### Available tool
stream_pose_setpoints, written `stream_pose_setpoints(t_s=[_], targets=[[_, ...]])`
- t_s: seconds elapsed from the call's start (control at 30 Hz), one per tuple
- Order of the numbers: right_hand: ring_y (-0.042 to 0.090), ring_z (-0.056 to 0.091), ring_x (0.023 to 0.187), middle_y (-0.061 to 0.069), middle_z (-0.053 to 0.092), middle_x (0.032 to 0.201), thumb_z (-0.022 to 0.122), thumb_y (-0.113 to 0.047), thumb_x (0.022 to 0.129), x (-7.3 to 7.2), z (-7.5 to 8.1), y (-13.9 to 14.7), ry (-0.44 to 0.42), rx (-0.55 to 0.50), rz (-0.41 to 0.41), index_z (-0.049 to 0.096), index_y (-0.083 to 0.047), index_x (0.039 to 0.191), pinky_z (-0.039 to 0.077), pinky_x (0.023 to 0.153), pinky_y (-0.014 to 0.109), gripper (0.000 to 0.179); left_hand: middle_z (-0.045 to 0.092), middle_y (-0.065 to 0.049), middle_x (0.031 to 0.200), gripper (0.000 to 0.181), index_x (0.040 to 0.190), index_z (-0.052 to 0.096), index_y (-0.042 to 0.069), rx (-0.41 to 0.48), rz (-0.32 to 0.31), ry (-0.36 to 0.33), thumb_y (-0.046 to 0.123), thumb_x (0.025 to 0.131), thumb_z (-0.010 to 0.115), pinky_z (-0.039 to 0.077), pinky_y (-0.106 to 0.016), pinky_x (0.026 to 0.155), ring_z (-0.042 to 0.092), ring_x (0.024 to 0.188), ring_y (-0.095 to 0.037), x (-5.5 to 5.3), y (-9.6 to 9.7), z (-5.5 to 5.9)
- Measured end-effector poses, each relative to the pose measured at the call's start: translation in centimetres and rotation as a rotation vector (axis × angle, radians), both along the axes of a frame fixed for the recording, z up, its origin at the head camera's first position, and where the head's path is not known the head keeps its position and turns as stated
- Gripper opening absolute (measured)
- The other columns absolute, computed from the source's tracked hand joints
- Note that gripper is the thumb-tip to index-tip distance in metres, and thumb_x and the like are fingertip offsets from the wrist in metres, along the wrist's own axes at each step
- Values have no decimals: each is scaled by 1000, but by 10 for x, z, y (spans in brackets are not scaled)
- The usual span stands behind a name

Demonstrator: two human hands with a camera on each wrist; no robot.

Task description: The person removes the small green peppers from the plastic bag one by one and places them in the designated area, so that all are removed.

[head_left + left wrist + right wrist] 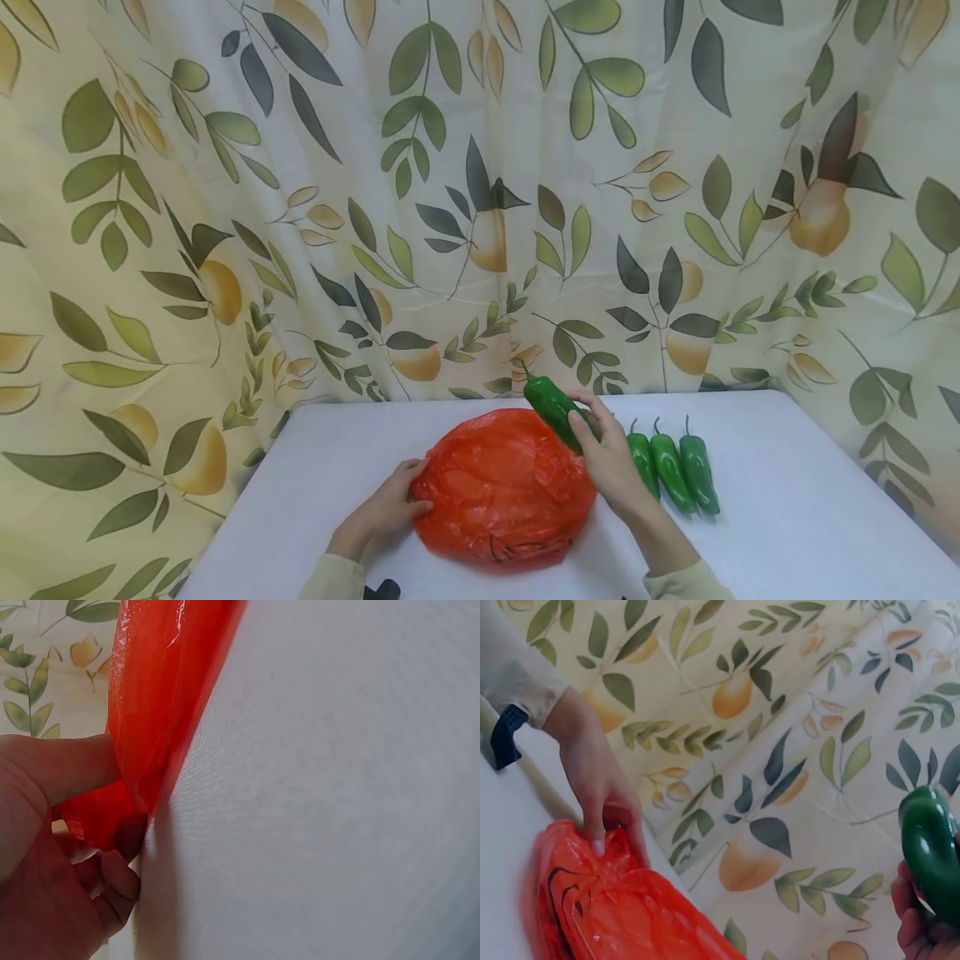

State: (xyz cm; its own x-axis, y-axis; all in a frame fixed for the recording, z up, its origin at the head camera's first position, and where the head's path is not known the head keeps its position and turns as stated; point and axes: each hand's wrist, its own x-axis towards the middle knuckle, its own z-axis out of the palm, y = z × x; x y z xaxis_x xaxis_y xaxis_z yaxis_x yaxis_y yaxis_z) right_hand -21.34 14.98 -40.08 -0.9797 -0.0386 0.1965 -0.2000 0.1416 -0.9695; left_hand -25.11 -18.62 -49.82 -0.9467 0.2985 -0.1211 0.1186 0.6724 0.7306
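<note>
A red plastic bag (pixel 502 492) lies puffed out in the middle of the white table. At its left edge my left hand (pixel 393 504) pinches the thin film between thumb and fingers, which the left wrist view shows close up at the bag's edge (pixel 154 697). My right hand (pixel 609 462) holds a green pepper (pixel 553 406) above the bag's far right side, its stem pointing up and left. In the right wrist view only part of that pepper (pixel 930 851) shows. Whatever the bag may contain is hidden.
Several more green peppers (pixel 670 471) lie side by side to the right of the bag, stems toward the back. A leaf-and-fruit patterned curtain (pixel 480 208) hangs behind the table (pixel 795 500). A small black object (pixel 386 590) shows by the left sleeve.
</note>
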Motion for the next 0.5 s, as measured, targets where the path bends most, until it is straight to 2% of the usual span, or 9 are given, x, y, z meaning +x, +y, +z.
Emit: stream_pose_setpoints(t_s=[0.1,0.2,0.3,0.37,0.4,0.5], targets=[[44,57,128,26,53,145,39,-19,110,0,-1,0,42,4,31,42,-20,148,49,107,61,38,38,-20,158,72,154,39,3,3,5,-2,16,92,72,33,-65,117,37,146,-44,1,0,-1],[50,44,141,22,34,161,39,-14,110,-1,-3,1,105,35,53,34,-25,154,38,111,70,46,39,-20,157,72,154,39,3,0,7,-4,17,92,72,33,-65,117,37,146,-44,1,0,0],[51,30,149,17,20,168,38,-9,109,-2,-4,2,139,66,53,26,-32,159,30,112,73,56,39,-20,158,71,154,39,3,-6,7,2,17,93,72,33,-65,117,36,146,-44,0,0,2],[52,29,149,16,20,168,36,-6,108,-3,-4,2,153,75,58,24,-35,160,33,111,73,61,38,-20,158,71,154,39,3,-6,8,4,17,93,72,34,-65,117,37,146,-44,1,0,2],[51,33,147,17,23,167,35,-4,108,-3,-4,2,154,67,68,24,-37,160,38,109,71,62,38,-20,158,71,154,39,3,-6,8,7,17,92,72,34,-65,117,37,146,-44,1,-1,2],[50,45,138,16,27,165,32,-3,108,-3,-4,2,167,50,103,27,-36,159,54,102,57,61,39,-21,157,72,155,39,3,-10,5,14,17,93,72,35,-64,117,37,146,-44,1,-2,1]])
